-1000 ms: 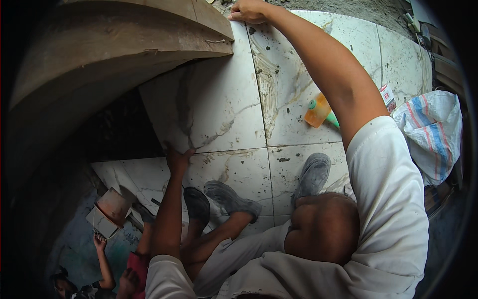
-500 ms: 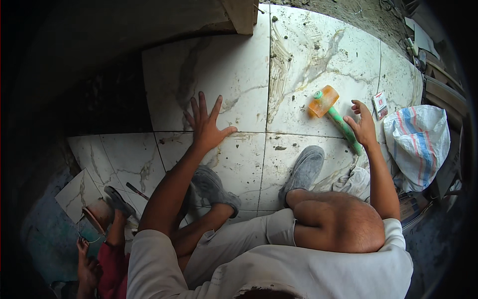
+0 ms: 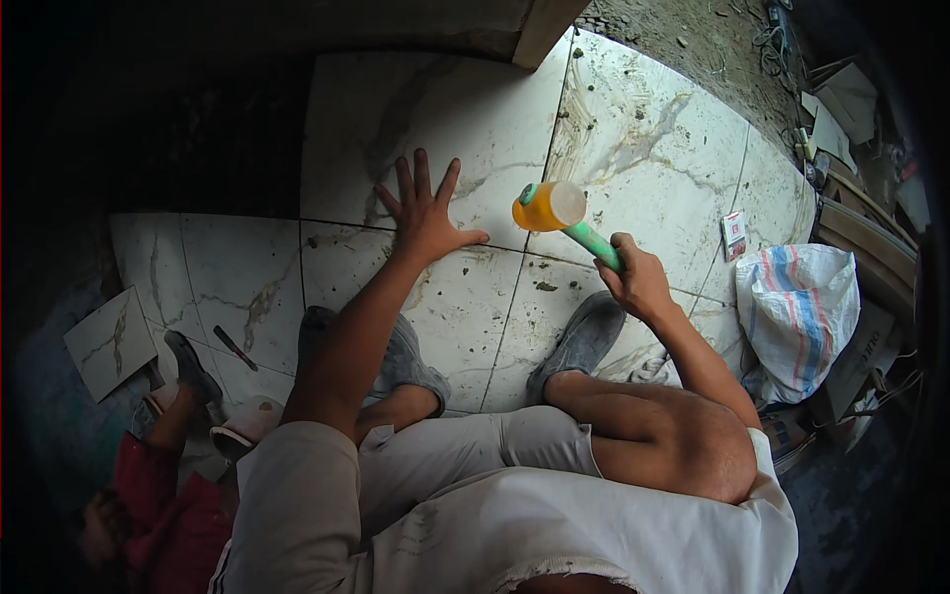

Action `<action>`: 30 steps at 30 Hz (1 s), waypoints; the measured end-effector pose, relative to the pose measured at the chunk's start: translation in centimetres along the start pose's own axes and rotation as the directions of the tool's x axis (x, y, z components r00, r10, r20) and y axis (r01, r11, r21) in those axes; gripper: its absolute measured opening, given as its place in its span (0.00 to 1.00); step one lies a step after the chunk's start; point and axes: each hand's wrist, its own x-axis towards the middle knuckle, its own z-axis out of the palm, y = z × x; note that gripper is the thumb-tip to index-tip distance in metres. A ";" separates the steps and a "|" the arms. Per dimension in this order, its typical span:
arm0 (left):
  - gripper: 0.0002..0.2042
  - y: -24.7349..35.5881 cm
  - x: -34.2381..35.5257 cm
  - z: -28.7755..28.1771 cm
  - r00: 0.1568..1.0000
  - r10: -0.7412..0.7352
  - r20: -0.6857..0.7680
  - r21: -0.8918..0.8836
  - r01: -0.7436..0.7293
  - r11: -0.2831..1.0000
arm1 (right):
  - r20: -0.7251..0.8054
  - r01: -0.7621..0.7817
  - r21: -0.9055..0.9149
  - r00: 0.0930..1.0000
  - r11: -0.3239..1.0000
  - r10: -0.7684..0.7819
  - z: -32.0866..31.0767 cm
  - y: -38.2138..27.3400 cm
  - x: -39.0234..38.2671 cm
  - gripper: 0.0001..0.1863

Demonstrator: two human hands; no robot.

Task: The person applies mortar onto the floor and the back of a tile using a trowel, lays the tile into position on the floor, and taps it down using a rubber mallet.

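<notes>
With fingers spread, my left hand (image 3: 426, 223) lies on a marbled white floor tile (image 3: 465, 109) near the joint with the nearer tile. My right hand (image 3: 638, 277) is wrapped round the green handle of a rubber mallet (image 3: 550, 206). The mallet's amber-orange head is held to the right of my left hand, close over the joint where the tiles meet. Whether the head touches the tile I cannot tell. Brown smears and crumbs of dirt mark the tiles around both hands.
A small white and red packet (image 3: 733, 236) lies to the right, beyond a striped woven sack (image 3: 800, 317). A dark-handled tool (image 3: 236, 347) and a loose tile piece (image 3: 111, 343) are at left. A person in red (image 3: 168, 515) sits at lower left. Bare soil (image 3: 683, 45) borders the tiles.
My right hand has taken hold of the mallet, which was lying on the tiles, and brought it up and leftward. My left hand stays spread on the tile. The view has shifted a little.
</notes>
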 end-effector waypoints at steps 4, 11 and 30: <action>0.62 -0.9 0.0 0.9 0.999 0.041 -0.021 -0.005 -0.041 0.999 | 0.035 0.097 -0.001 0.995 0.995 -0.097 1.2 -1.9 1.9 0.18; 0.63 -8.3 -2.7 5.7 0.802 -0.458 -0.382 -0.117 0.450 0.885 | -0.003 0.328 -0.174 0.943 0.928 -0.334 2.1 -2.8 2.4 0.18; 0.67 -8.5 -3.5 5.0 0.840 -0.410 -0.355 -0.134 0.388 0.912 | 0.285 0.534 -0.341 0.843 0.773 -0.457 -5.1 -16.8 15.3 0.22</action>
